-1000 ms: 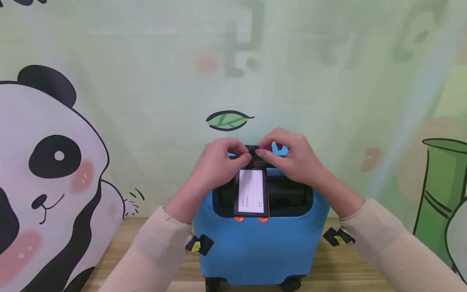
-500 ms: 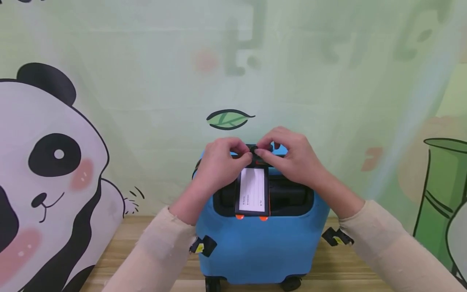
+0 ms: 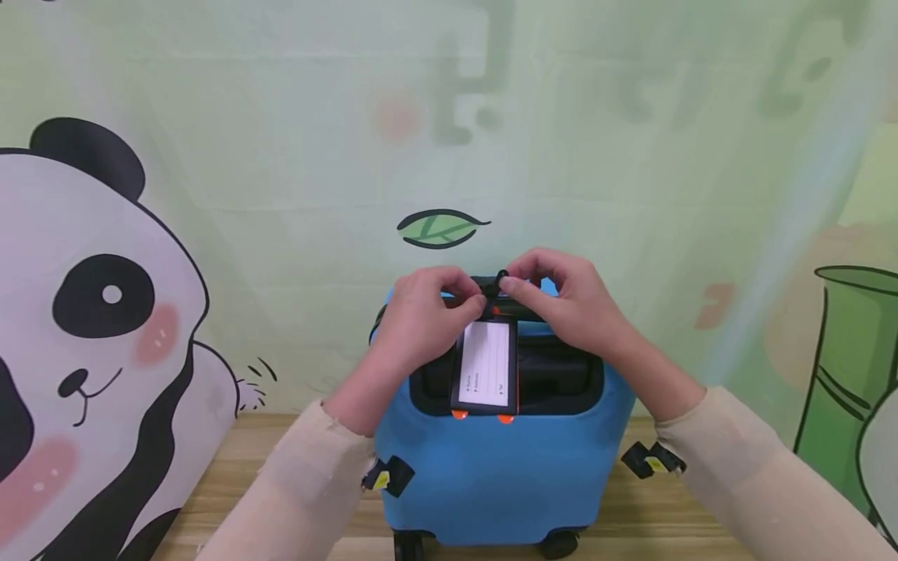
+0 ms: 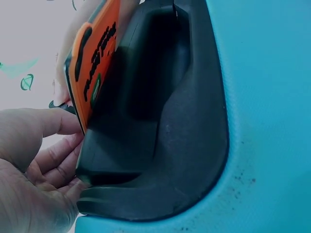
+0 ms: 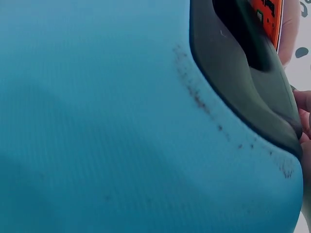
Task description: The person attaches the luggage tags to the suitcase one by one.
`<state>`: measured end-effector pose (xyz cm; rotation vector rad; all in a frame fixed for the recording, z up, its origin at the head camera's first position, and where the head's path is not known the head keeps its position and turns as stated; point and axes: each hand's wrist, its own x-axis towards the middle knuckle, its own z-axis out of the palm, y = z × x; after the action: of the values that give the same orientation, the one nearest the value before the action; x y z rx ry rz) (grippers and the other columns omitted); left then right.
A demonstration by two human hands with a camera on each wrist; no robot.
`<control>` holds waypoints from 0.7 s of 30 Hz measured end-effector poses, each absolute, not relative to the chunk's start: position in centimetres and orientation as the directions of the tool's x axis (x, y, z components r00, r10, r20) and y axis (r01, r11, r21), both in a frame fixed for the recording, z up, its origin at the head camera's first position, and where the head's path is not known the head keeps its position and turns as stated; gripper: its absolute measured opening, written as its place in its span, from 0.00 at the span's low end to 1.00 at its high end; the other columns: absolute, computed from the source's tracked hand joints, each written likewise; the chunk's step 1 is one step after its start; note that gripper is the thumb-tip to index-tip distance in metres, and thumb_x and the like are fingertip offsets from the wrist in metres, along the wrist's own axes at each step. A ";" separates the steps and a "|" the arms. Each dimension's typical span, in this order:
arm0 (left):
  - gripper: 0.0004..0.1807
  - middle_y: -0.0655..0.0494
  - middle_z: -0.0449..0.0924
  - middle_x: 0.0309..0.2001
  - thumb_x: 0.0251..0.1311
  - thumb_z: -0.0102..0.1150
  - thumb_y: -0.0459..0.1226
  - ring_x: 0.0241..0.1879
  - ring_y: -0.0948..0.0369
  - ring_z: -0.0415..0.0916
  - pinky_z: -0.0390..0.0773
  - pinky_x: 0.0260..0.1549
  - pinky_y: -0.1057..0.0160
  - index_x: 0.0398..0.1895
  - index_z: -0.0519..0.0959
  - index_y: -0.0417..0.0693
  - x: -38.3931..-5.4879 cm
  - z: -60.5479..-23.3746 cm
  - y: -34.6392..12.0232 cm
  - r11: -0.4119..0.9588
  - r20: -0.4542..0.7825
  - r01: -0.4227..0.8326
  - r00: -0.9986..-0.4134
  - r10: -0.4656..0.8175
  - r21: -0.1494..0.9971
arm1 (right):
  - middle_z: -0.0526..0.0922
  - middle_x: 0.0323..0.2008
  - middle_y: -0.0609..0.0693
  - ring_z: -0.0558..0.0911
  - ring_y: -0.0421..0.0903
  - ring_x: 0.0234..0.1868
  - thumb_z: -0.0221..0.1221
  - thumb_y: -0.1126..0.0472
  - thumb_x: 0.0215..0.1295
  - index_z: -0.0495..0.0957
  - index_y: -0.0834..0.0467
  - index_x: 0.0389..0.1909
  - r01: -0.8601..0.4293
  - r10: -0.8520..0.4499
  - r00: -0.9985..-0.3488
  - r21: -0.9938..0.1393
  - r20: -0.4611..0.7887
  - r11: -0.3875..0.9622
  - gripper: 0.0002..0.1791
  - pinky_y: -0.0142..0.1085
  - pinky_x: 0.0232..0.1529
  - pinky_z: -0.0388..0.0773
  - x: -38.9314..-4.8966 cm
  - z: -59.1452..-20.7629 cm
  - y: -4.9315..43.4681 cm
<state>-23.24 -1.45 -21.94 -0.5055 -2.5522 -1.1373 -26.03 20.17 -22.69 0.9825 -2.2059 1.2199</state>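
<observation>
A blue suitcase [image 3: 491,475] stands upright with a luggage tag [image 3: 486,366] hanging at its black top handle [image 3: 526,309]. The tag shows a lined white card in a black frame; its orange back [image 4: 99,58] faces the suitcase in the left wrist view. My left hand [image 3: 424,315] pinches the tag's black strap just above the card, though the fingertips partly hide it. Between thumb and forefinger, my right hand [image 3: 571,300] pinches the strap's end [image 3: 502,275], whose dark tip sticks up. In the right wrist view only part of the right hand [image 5: 304,104] shows.
The suitcase's black wheels [image 3: 559,544] rest on a wood-grain surface [image 3: 652,506]. Close behind hangs a pale green printed backdrop [image 3: 316,156] with a panda picture [image 3: 112,351] at left. A recessed black grip panel [image 3: 561,378] lies behind the tag.
My right hand has shifted slightly right, away from the left, and the strap's dark tip now shows above its thumb. My left hand stays nearly in place.
</observation>
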 end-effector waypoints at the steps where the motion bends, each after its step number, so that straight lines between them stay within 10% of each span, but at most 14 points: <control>1: 0.07 0.52 0.89 0.44 0.71 0.69 0.41 0.42 0.54 0.82 0.84 0.39 0.56 0.45 0.88 0.48 -23.3 -21.9 -1.5 0.623 0.409 0.435 -0.892 0.195 0.651 | 0.87 0.38 0.53 0.79 0.48 0.39 0.64 0.67 0.74 0.85 0.63 0.44 -0.748 -0.372 -0.663 -0.557 0.650 0.360 0.04 0.34 0.41 0.76 -26.1 -22.7 20.2; 16: 0.07 0.52 0.88 0.44 0.72 0.69 0.39 0.39 0.54 0.82 0.85 0.40 0.57 0.46 0.88 0.48 -23.1 -22.2 -1.3 0.631 0.422 0.456 -0.880 0.216 0.628 | 0.88 0.41 0.56 0.85 0.49 0.43 0.63 0.66 0.76 0.84 0.65 0.47 -0.673 -0.368 -0.738 -0.655 0.566 0.343 0.07 0.35 0.51 0.82 -26.2 -22.5 20.5; 21: 0.07 0.53 0.88 0.44 0.71 0.69 0.40 0.39 0.55 0.81 0.85 0.39 0.57 0.46 0.88 0.48 -23.0 -22.4 -1.5 0.623 0.434 0.457 -0.878 0.203 0.635 | 0.89 0.39 0.53 0.84 0.46 0.39 0.69 0.65 0.71 0.83 0.62 0.47 -0.736 -0.328 -0.674 -0.566 0.662 0.370 0.09 0.33 0.44 0.80 -26.3 -22.6 20.0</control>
<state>-23.00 -1.48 -22.45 -0.5313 -2.5280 -1.1194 -26.31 20.02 -22.64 0.9211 -2.1938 1.2425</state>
